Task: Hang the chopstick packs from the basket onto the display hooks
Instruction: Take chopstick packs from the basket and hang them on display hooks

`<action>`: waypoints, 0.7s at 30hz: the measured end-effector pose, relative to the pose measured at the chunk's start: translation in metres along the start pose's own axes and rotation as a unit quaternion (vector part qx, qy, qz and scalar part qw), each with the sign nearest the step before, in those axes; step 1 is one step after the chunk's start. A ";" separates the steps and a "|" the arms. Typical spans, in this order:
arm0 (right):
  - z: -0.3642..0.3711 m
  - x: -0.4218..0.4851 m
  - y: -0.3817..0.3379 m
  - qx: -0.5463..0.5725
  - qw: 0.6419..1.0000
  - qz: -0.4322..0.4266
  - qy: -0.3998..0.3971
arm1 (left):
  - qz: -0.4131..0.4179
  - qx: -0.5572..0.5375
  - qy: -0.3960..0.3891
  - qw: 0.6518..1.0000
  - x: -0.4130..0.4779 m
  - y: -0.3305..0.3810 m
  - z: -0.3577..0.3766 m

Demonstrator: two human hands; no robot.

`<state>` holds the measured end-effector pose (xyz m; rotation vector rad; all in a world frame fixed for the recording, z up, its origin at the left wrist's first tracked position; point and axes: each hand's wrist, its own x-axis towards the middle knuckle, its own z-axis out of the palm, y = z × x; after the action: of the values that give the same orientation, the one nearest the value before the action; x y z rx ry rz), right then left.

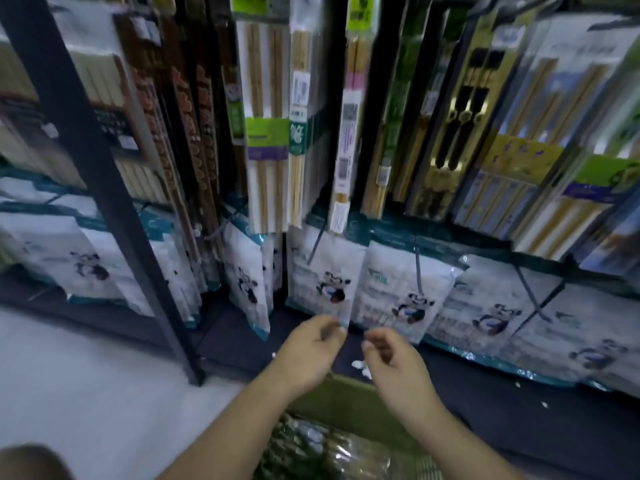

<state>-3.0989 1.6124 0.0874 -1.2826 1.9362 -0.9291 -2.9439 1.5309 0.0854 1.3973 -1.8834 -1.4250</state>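
Both hands are raised over the basket [349,396], a green-brown box at the bottom holding several clear-wrapped chopstick packs [322,445]. My left hand [311,348] has its thumb and forefinger curled at the bottom corner of a white panda-print pack [323,282] hanging in the lower row. Motion blur hides whether they pinch it. My right hand [391,358] hovers just to the right with loosely curled fingers and nothing in them, below a second panda pack [401,292]. Long chopstick packs [266,133] hang on hooks in the upper row.
A black shelf upright [104,188] slants down on the left to the pale floor [86,393]. More panda packs [502,306] fill the lower row to the right. White scraps [360,365] lie on the dark base shelf. A knee [31,462] shows at the bottom left.
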 end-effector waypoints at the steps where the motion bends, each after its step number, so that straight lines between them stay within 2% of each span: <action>1: 0.010 -0.005 0.017 -0.024 0.999 0.010 -0.021 | -0.024 0.035 0.026 0.999 -0.002 -0.021 -0.003; 4: 0.044 -0.020 0.063 -0.081 0.991 0.049 -0.097 | -0.088 0.147 0.140 0.975 -0.015 -0.081 -0.014; 6: 0.066 -0.026 0.093 -0.121 0.978 0.080 -0.149 | -0.127 0.180 0.191 0.957 -0.027 -0.113 -0.017; 8: 0.085 -0.028 0.120 -0.171 0.958 0.107 -0.203 | -0.184 0.165 0.185 0.951 -0.036 -0.137 -0.015; 10: 0.100 -0.028 0.143 -0.205 0.943 0.120 -0.234 | -0.227 0.150 0.141 0.952 -0.043 -0.159 -0.010; 13: 0.123 -0.026 0.174 -0.189 0.937 0.150 -0.254 | -0.223 0.144 0.112 0.958 -0.055 -0.186 -0.003; 21: 0.169 -0.020 0.223 -0.249 0.896 0.141 -0.340 | -0.211 0.142 0.150 0.955 -0.056 -0.205 -0.001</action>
<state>-3.0666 1.6573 -0.1876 -1.3065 1.7428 0.1896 -2.8231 1.5831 -0.0815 2.1240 -1.7052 -1.0495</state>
